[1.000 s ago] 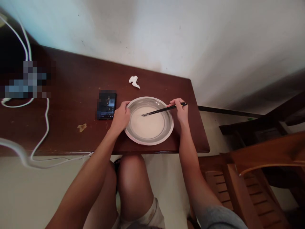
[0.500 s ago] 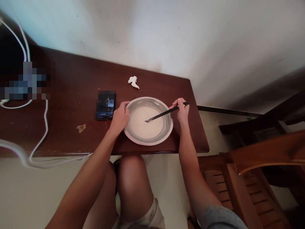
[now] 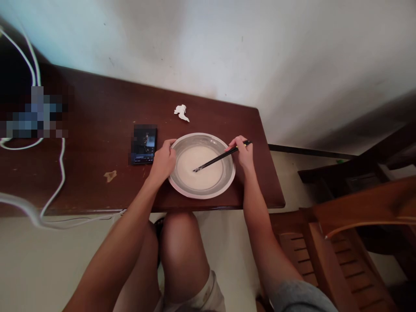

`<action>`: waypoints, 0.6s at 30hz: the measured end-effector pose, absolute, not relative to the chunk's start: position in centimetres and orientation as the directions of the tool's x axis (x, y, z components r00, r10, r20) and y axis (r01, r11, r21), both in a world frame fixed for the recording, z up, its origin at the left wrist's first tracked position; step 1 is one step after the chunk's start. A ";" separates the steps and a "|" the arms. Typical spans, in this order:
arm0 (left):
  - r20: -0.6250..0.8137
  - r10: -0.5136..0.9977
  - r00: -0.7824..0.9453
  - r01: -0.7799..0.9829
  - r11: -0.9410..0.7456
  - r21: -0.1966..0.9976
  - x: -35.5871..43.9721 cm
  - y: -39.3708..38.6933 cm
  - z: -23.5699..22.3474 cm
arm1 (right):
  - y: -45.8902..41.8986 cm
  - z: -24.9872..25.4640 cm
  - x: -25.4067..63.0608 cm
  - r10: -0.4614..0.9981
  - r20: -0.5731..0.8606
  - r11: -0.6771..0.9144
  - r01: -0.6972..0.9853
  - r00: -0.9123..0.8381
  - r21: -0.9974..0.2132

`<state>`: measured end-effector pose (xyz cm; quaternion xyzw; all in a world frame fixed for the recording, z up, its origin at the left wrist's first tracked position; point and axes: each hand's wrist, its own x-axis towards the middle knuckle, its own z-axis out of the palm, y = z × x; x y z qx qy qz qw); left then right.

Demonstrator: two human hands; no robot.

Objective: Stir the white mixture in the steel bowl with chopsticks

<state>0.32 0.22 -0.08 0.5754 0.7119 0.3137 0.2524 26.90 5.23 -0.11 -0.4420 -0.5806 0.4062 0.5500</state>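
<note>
A wide metal bowl (image 3: 228, 184) stands near the front edge of the table, holding a pale, milky liquid (image 3: 204, 177). My left hand (image 3: 165, 159) is closed on the bowl's left rim, its thumb toward the inside. In my right hand (image 3: 243, 152), at the bowl's right side, is a pair of black chopsticks (image 3: 218, 157) with gold bands near the top. The chopsticks slant down to the left, and their tips are in the liquid near the bowl's middle.
On the dark wooden table (image 3: 97, 108) a phone (image 3: 144, 145) lies left of the bowl. Behind the bowl is a crumpled white tissue (image 3: 181, 112). White cables (image 3: 62, 164) run along the left. A wooden chair (image 3: 312, 247) stands at the right, and a wall borders the back.
My right hand has shifted left and slightly down with the chopsticks, whose tips have moved left and toward me in the liquid. My left hand stays on the rim.
</note>
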 end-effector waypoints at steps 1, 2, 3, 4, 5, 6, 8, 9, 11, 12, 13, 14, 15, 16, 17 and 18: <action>0.001 0.977 -0.211 0.661 0.142 0.737 0.3 0.2 0.0 | 5.1 -0.1 26.7 0.961 0.273 0.276 0.069 -0.051 -0.959; -0.001 0.977 -0.211 0.660 0.143 0.737 0.4 0.2 0.0 | 5.1 -0.1 26.6 0.959 0.273 0.279 0.075 -0.081 -0.957; -0.005 0.977 -0.211 0.658 0.146 0.738 0.4 0.2 0.1 | 5.1 -0.1 26.6 0.956 0.280 0.287 0.085 -0.087 -0.954; -0.008 0.977 -0.213 0.657 0.149 0.740 0.4 0.2 0.1 | 5.2 -0.1 26.7 0.954 0.293 0.298 0.096 -0.067 -0.950; -0.008 0.977 -0.212 0.655 0.148 0.741 0.4 0.2 0.1 | 5.4 -0.2 26.9 0.951 0.310 0.310 0.105 -0.025 -0.945; -0.005 0.977 -0.212 0.653 0.145 0.743 0.4 0.2 0.1 | 5.5 -0.2 27.1 0.945 0.325 0.321 0.105 0.028 -0.941; 0.006 0.978 -0.210 0.651 0.136 0.747 0.4 0.2 0.1 | 5.7 -0.3 27.5 0.936 0.335 0.328 0.072 0.113 -0.942; 0.008 0.978 -0.210 0.651 0.134 0.747 0.4 0.2 0.0 | 5.8 -0.4 27.5 0.937 0.325 0.321 0.049 0.126 -0.946; 0.004 0.977 -0.213 0.655 0.139 0.743 0.4 0.2 0.0 | 5.6 -0.4 27.3 0.954 0.289 0.288 0.026 0.079 -0.957; 0.002 0.977 -0.214 0.658 0.143 0.740 0.4 0.2 0.0 | 5.5 -0.4 27.1 0.962 0.272 0.271 0.031 0.031 -0.962; 0.001 0.977 -0.215 0.659 0.144 0.738 0.4 0.2 0.0 | 5.4 -0.4 26.9 0.966 0.259 0.260 0.042 -0.018 -0.965; 0.002 0.977 -0.214 0.660 0.143 0.738 0.4 0.2 0.0 | 5.3 -0.3 26.8 0.965 0.255 0.258 0.052 -0.057 -0.965; 0.001 0.977 -0.213 0.659 0.143 0.738 0.4 0.2 0.0 | 5.3 -0.2 26.7 0.962 0.262 0.267 0.058 -0.079 -0.962; -0.001 0.977 -0.213 0.658 0.144 0.739 0.4 0.2 0.0 | 5.3 -0.2 26.7 0.957 0.278 0.283 0.061 -0.077 -0.957; -0.005 0.977 -0.214 0.658 0.148 0.739 0.4 0.2 0.0 | 5.3 -0.2 26.8 0.953 0.300 0.303 0.062 -0.052 -0.951; -0.010 0.977 -0.215 0.657 0.152 0.738 0.4 0.2 0.1 | 5.4 -0.1 27.0 0.947 0.320 0.320 0.061 -0.009 -0.945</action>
